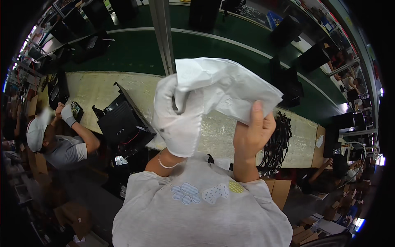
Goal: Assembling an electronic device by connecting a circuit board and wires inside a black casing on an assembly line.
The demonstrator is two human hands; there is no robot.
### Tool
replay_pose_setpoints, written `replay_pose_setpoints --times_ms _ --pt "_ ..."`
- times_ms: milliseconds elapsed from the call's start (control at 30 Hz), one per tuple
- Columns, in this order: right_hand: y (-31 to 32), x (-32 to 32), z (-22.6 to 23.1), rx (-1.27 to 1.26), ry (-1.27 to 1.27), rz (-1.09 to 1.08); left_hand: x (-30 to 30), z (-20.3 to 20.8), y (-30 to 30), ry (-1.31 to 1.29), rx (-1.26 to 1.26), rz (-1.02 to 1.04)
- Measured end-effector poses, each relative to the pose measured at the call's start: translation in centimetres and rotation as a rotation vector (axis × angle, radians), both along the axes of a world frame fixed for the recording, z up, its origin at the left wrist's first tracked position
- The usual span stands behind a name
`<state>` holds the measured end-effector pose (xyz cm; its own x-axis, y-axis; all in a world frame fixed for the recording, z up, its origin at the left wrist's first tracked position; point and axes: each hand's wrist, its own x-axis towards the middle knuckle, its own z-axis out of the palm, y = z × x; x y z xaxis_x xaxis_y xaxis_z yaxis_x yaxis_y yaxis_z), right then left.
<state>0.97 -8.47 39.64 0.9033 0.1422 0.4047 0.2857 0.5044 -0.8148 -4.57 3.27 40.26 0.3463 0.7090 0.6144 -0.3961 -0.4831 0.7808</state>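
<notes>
A creased white sheet (224,78), thin like paper or a flat bag, is stretched in the air between my hands above the bench. My left hand (177,119), in a white glove, has its fingers curled round the sheet's left end. My bare right hand (256,133) pinches the lower right corner, thumb on top and fingers folded beneath. Which material the sheet is I cannot tell. Just beyond my right hand lies a bundle of black cables (279,142) on the bench. To the left of my gloved hand sits an open black computer case (123,119).
The workbench (216,136) has a pale, film-like cover. Behind it run green conveyor lines (210,47) carrying black boxes, with a metal post (163,37) between. A co-worker (61,140) in a white cap works at the left. A cardboard box (277,191) stands by my right side.
</notes>
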Motion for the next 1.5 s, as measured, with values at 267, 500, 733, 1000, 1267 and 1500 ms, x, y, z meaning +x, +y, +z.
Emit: replay_pose_setpoints --times_ms 267,500,733,1000,1267,1500 --pt "0.7 1.2 -1.4 -0.094 -0.061 0.053 1.0 0.0 -1.3 0.075 0.169 -0.461" --pt "1.1 4.5 2.8 -0.347 -0.245 0.032 -0.3 -3.2 0.2 -0.197 0.024 -0.452" --pt "5.7 16.9 23.2 -0.357 -1.043 -0.433 -2.9 -5.8 1.3 -0.198 -0.203 -0.425" --pt "17.3 27.5 34.3 -0.525 -1.153 -0.858 -4.1 -7.1 1.7 -0.041 -0.259 -0.391" --pt "22.7 27.9 32.9 -0.710 -1.065 -0.909 -4.9 -9.1 2.7 -0.039 -0.427 -0.420" --pt "20.7 28.4 35.1 -1.540 -1.164 -0.205 -4.5 -9.8 3.5 -0.047 -0.486 -0.419"
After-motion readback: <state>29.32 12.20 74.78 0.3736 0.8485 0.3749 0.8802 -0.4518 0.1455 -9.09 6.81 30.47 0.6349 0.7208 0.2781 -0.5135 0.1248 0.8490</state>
